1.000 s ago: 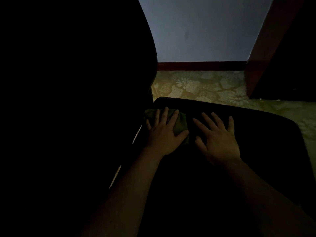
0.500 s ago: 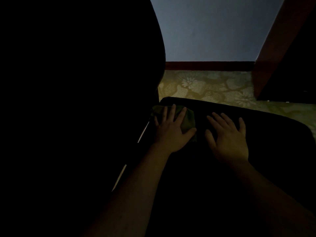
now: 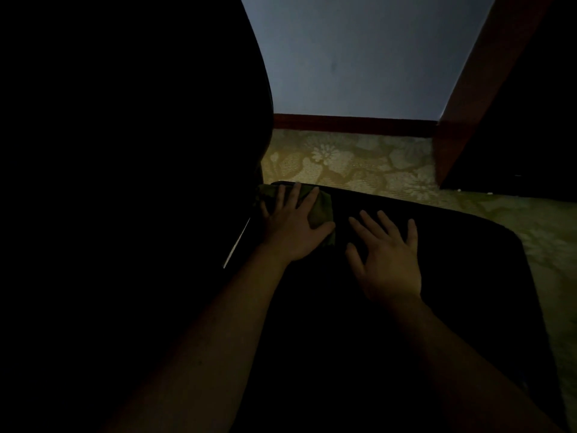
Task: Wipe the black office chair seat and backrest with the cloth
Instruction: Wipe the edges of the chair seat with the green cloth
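Spread fingers (image 3: 293, 200) of your left hand (image 3: 293, 229) pressed flat on the green cloth (image 3: 320, 209).
The cloth lies at the far corner of the black seat (image 3: 468, 276), beside the backrest (image 3: 125, 182). Your right hand (image 3: 388, 264) rests just beside it on bare seat, its fingers straight and spread.

Black, olive green and muted gold in dim light

The seat (image 3: 437, 260) and backrest (image 3: 125, 182) were black and nearly lost in shadow. The cloth (image 3: 320, 210) was dull olive green. The wall (image 3: 359, 57) was plain pale blue-grey. The skirting board (image 3: 352, 125) and wooden panel (image 3: 462, 104) were dark reddish brown. The floor covering (image 3: 343, 164) was yellow-olive with a pale flower-and-leaf pattern.
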A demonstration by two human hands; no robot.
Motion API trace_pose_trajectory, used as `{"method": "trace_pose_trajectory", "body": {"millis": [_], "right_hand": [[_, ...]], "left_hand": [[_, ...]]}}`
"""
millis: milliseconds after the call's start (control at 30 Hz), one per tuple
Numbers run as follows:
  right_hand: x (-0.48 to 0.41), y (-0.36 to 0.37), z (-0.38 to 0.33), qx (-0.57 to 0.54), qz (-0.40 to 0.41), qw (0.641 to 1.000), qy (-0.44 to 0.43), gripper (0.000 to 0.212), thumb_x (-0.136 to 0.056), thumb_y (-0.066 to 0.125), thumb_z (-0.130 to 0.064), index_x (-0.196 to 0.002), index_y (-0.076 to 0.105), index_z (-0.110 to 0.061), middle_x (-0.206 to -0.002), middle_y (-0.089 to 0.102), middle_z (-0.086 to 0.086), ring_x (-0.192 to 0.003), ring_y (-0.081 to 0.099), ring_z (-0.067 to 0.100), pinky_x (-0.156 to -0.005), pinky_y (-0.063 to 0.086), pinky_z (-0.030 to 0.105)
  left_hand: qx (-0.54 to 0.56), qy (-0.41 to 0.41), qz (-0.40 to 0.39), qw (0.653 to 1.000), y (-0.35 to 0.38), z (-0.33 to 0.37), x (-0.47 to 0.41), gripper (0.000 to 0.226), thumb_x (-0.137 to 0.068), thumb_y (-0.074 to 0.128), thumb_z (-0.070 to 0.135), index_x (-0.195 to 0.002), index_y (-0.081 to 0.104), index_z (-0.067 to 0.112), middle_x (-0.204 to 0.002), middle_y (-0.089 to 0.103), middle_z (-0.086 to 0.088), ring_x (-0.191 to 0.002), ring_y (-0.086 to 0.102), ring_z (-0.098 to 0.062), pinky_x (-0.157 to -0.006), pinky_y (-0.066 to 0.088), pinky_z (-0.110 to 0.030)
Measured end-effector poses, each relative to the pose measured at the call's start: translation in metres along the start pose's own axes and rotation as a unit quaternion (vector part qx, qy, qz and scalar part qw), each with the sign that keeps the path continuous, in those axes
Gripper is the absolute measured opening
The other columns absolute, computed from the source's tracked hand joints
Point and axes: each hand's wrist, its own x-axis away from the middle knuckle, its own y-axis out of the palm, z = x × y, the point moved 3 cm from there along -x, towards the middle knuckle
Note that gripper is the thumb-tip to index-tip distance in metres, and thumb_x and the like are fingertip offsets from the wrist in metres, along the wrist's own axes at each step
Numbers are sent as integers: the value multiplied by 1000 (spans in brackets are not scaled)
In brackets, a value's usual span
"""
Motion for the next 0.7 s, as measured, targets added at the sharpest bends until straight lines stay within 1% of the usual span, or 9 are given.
{"method": "trace_pose_trajectory", "body": {"millis": [167,267,400,567,633,700], "right_hand": [[1,1,-1,3,9,1000,-8,70,-91,22,-58,-148,50,-29,-157,45,-4,-151,29,22,-123,0,58],[0,2,1,-5,12,1000,-7,71,-90,22,-59,-148,50,-30,-157,45,-5,-151,28,20,-124,-2,56],[-1,3,2,-7,11,1000,-11,72,-90,21,-60,-148,50,-29,-157,45,-5,-151,28,20,-124,-2,55],[-2,3,1,-6,4,1000,-11,74,-89,19,-60,-149,49,-29,-158,43,-6,-152,26,19,-124,-4,54],[-4,3,0,0,1,1000,-15,74,-89,18,-60,-149,47,-30,-159,41,-6,-153,25,18,-124,-4,55],[-4,4,-1,1,4,1000,-19,72,-90,20,-58,-148,49,-28,-158,43,-5,-152,26,19,-124,-2,56]], "left_hand": [[-18,-28,13,999,6,5,10,87,-90,40,76,-160,4,40,-170,-10,1,-155,-16,-26,-120,-7,-64],[-5,-38,16,999,5,7,2,86,-90,40,76,-160,6,39,-170,-7,1,-155,-14,-27,-120,-7,-64],[-6,-22,12,1000,2,7,-14,83,-91,42,74,-160,12,40,-170,0,3,-155,-11,-25,-120,-6,-62],[19,5,-10,1000,-12,6,-37,69,-94,45,67,-155,27,43,-168,15,6,-155,1,-22,-121,-5,-60],[11,1,-6,1000,-12,5,-37,69,-93,44,68,-155,28,43,-168,16,5,-155,2,-22,-120,-5,-63],[1,-1,4,1000,-8,5,-31,74,-92,42,72,-157,23,42,-169,12,4,-156,-1,-22,-119,-5,-66]]}}
